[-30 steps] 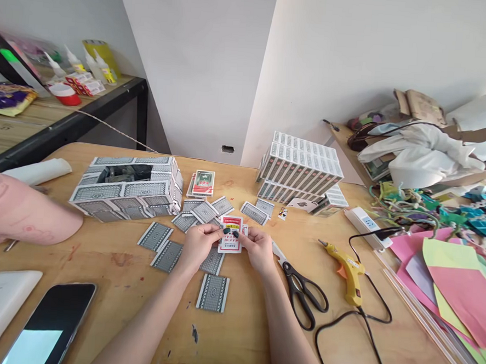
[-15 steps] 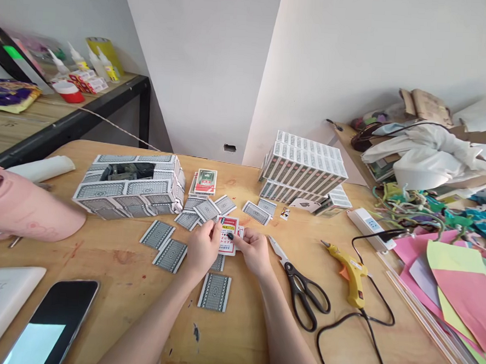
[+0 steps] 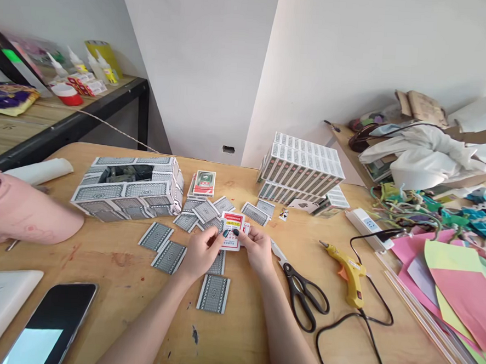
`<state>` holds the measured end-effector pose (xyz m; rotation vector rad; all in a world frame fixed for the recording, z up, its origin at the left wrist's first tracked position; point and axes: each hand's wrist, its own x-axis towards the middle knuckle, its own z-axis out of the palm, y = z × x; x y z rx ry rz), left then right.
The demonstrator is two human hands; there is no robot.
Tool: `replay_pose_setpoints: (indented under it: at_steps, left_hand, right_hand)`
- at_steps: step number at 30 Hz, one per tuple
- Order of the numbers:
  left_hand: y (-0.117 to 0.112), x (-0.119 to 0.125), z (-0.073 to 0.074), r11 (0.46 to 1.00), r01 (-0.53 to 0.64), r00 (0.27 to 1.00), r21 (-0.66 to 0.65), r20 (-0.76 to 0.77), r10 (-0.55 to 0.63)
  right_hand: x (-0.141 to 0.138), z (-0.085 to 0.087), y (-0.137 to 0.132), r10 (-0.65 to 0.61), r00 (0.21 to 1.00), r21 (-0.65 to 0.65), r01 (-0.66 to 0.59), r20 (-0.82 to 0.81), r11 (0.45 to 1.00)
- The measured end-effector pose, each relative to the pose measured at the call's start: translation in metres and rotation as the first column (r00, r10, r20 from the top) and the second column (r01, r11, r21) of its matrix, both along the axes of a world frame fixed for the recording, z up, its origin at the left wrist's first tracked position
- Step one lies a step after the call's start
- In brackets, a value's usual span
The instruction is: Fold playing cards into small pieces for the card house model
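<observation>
My left hand point(image 3: 201, 252) and my right hand point(image 3: 258, 250) meet over the middle of the table. Between their fingers are playing cards point(image 3: 232, 225); the front one has red and yellow print, and a second pokes out on the right. Both hands are closed on them. Grey-backed playing cards point(image 3: 169, 256) lie scattered around and below my hands, some folded along their edges. A box covered in such cards point(image 3: 131, 189), with an opening on top holding dark contents, stands to the left. Card packs point(image 3: 205, 183) lie behind my hands.
Stacked card boxes point(image 3: 305, 164) stand at the back right. Black-handled scissors point(image 3: 302, 290) and a yellow glue gun point(image 3: 350, 273) with its cable lie right of my arm, near a power strip point(image 3: 369, 229) and coloured paper point(image 3: 455, 277). At left are a phone point(image 3: 53, 318) and a pink bag point(image 3: 27, 207).
The held cards have shifted slightly up and right, and my left fingers have slid lower along the front card. The rest of the table looks the same apart from a small camera shift.
</observation>
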<state>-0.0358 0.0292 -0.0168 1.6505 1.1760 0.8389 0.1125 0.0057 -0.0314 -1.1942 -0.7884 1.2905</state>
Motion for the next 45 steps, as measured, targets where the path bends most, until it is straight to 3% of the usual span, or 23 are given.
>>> replay_pose_setpoints:
  at_steps: [7, 15, 20, 27, 32, 35, 38, 41, 43, 45]
  left_hand:
    - [0.0, 0.002, 0.002, 0.998, 0.009, 0.994, 0.056, -0.105, -0.003]
    - [0.002, 0.003, -0.001, 0.988, 0.012, 0.996, 0.157, -0.084, 0.001]
    - [0.004, 0.002, -0.005, 0.968, -0.07, 0.983, 0.24, -0.151, 0.109]
    - [0.005, 0.001, -0.011, 0.939, -0.139, 0.958, 0.315, -0.195, 0.208]
    - [0.0, 0.002, -0.013, 0.926, -0.132, 0.941, 0.353, -0.248, 0.229]
    - [-0.005, 0.004, -0.012, 0.923, -0.106, 0.944, 0.369, -0.255, 0.21]
    - [-0.01, 0.006, -0.011, 0.927, -0.062, 0.962, 0.37, -0.226, 0.154]
    - [-0.013, 0.007, -0.012, 0.917, -0.032, 0.967, 0.398, -0.22, 0.129]
    - [-0.012, 0.007, -0.013, 0.892, -0.02, 0.956, 0.451, -0.253, 0.149]
    - [-0.01, 0.007, -0.015, 0.853, -0.019, 0.941, 0.521, -0.278, 0.191]
  right_hand:
    - [0.002, -0.004, 0.001, -0.03, 0.999, -0.023, 0.031, 0.038, 0.999]
    - [0.005, -0.002, 0.002, -0.013, 0.999, -0.029, 0.014, 0.042, 0.999]
    - [0.002, -0.002, 0.002, -0.008, 0.991, -0.016, 0.011, 0.133, 1.0]
    - [0.001, 0.009, 0.0, 0.153, 0.986, 0.114, -0.16, 0.07, 0.981]
    - [0.002, 0.005, 0.0, 0.086, 0.974, 0.136, -0.116, 0.208, 0.984]
    - [-0.001, 0.001, -0.003, -0.05, 0.895, 0.125, -0.007, 0.444, 0.992]
    - [-0.009, -0.001, -0.006, -0.147, 0.725, 0.112, 0.096, 0.672, 0.989]
    - [-0.019, -0.002, -0.008, -0.235, 0.586, 0.14, 0.203, 0.776, 0.969]
    - [-0.022, -0.003, -0.008, -0.269, 0.566, 0.164, 0.23, 0.779, 0.959]
    - [-0.022, -0.003, -0.007, -0.27, 0.626, 0.178, 0.206, 0.731, 0.962]
